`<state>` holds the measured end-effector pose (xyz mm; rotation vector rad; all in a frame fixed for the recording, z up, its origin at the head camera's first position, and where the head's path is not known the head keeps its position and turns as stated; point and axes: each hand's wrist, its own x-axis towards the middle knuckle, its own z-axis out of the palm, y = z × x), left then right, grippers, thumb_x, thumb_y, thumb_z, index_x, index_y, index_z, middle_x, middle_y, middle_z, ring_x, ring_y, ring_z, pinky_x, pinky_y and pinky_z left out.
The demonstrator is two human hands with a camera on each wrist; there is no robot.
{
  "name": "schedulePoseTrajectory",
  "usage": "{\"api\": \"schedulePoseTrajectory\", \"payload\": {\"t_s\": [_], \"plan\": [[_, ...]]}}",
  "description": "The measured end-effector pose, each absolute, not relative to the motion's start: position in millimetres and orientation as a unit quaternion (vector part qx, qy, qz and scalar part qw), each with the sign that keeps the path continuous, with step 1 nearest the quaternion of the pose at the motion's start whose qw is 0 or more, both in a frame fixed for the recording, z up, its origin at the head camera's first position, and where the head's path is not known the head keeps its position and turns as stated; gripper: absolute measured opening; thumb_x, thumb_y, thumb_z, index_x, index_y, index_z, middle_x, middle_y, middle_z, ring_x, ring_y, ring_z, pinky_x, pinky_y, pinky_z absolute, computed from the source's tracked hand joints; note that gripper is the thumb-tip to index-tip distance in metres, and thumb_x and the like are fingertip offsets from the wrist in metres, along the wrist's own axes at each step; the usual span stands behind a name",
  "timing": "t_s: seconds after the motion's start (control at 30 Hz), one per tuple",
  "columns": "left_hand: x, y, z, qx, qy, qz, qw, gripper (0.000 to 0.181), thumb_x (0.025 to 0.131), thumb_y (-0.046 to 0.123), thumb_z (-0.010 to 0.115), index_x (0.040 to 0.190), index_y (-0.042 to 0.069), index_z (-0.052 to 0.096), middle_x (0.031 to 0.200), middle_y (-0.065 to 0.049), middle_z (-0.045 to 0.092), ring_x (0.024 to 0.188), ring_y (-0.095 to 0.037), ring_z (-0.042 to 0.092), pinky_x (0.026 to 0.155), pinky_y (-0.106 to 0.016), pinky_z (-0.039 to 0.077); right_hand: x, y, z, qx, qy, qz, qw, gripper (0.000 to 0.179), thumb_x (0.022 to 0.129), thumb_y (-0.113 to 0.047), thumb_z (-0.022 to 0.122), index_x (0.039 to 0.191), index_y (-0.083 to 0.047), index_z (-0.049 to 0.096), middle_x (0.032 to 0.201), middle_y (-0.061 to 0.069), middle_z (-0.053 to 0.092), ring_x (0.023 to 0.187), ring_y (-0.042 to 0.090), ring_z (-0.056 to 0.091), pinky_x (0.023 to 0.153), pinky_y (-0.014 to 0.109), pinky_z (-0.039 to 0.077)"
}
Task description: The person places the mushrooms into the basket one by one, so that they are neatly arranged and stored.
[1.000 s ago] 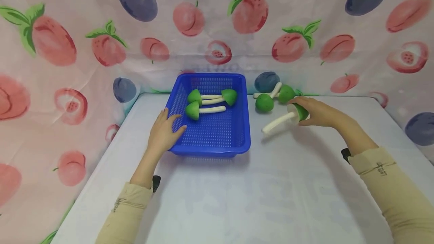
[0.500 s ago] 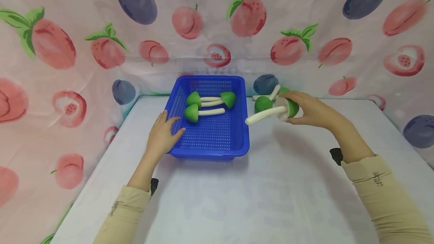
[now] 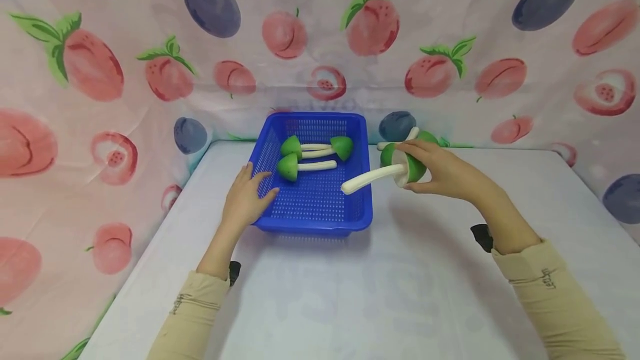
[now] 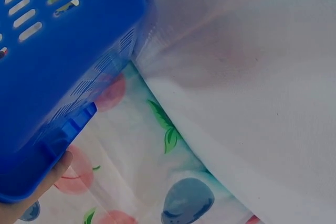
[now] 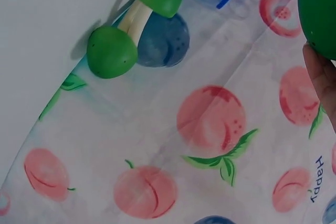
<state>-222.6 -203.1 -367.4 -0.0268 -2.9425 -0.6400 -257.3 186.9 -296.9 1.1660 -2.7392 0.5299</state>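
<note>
My right hand (image 3: pixel 440 169) grips the green cap of a toy mushroom (image 3: pixel 375 176) above the table. Its white stem points left over the right rim of a blue plastic basket (image 3: pixel 361 221). In the right wrist view, only part of the held cap (image 5: pixel 319 14) shows, at the right edge. My left hand (image 3: pixel 245 196) rests on the basket's left rim, fingers spread, with thumb and forefinger reaching over the inside. A finger (image 4: pixel 59 170) lies along the rim in the left wrist view. Inside the basket lie three green-capped mushrooms (image 3: pixel 287 168), stems sideways.
Behind the held mushroom, two more mushrooms lie at the table's back edge, partly hidden in the head view; the right wrist view shows their caps (image 5: pixel 111 52). A fruit-print cloth (image 3: pixel 320 32) hangs behind the white table (image 3: pixel 350 293).
My right hand has carried the mushroom leftward, bringing its stem from over the table to over the basket's right side. My left hand has kept its place on the rim.
</note>
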Motion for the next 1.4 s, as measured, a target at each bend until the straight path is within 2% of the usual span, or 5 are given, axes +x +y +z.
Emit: {"api": "schedulePoseTrajectory", "payload": {"t_s": [0.4, 0.6, 0.97, 1.2, 1.4], "plan": [[-221.3, -201.7, -366.0, -0.004, -0.975, -0.212, 0.063, 0.053, 0.091, 0.037, 0.057, 0.135, 0.007, 0.050, 0.152, -0.029, 0.021, 0.143, -0.043, 0.015, 0.111, -0.061, 0.021, -262.0, 165.5, -295.8, 0.361, -0.897, 0.250, 0.049, 0.063, 0.077, -0.013, 0.076, 0.130, 0.000, 0.044, 0.119, 0.015, 0.056, 0.101, 0.025, 0.049, 0.090, 0.049, 0.049], [-221.7, -202.3, -364.6, -0.004, -0.975, -0.209, 0.070, 0.053, 0.091, 0.037, 0.057, 0.135, 0.007, 0.050, 0.151, -0.029, 0.022, 0.143, -0.044, 0.016, 0.111, -0.061, 0.022, -271.9, 145.4, -296.2, 0.340, -0.897, 0.282, 0.008, 0.064, 0.081, -0.015, 0.070, 0.133, 0.000, 0.036, 0.126, 0.019, 0.054, 0.102, 0.028, 0.054, 0.090, 0.048, 0.050], [-218.5, -203.3, -368.2, -0.005, -0.976, -0.209, 0.066, 0.054, 0.091, 0.037, 0.057, 0.135, 0.007, 0.050, 0.151, -0.030, 0.022, 0.142, -0.045, 0.016, 0.111, -0.062, 0.021, -290.7, 118.2, -298.8, 0.302, -0.910, 0.275, -0.068, 0.064, 0.084, -0.018, 0.066, 0.136, 0.001, 0.034, 0.129, 0.023, 0.052, 0.082, 0.023, 0.054, 0.068, 0.027, 0.046], [-218.5, -204.3, -367.3, -0.005, -0.976, -0.203, 0.075, 0.053, 0.091, 0.037, 0.058, 0.134, 0.007, 0.051, 0.151, -0.030, 0.022, 0.142, -0.045, 0.018, 0.110, -0.062, 0.023, -299.7, 98.8, -286.3, 0.311, -0.925, 0.207, -0.078, 0.060, 0.083, -0.022, 0.064, 0.133, 0.003, 0.041, 0.099, 0.015, 0.059, 0.074, 0.019, 0.052, 0.060, 0.026, 0.045], [-220.1, -202.8, -366.1, -0.016, -0.977, -0.202, 0.072, 0.053, 0.091, 0.037, 0.058, 0.133, 0.006, 0.051, 0.150, -0.030, 0.025, 0.142, -0.045, 0.018, 0.111, -0.061, 0.023, -309.8, 83.6, -286.5, 0.310, -0.932, 0.167, -0.091, 0.059, 0.083, -0.023, 0.064, 0.130, 0.003, 0.043, 0.091, 0.011, 0.057, 0.073, 0.019, 0.051, 0.059, 0.025, 0.043]]}}
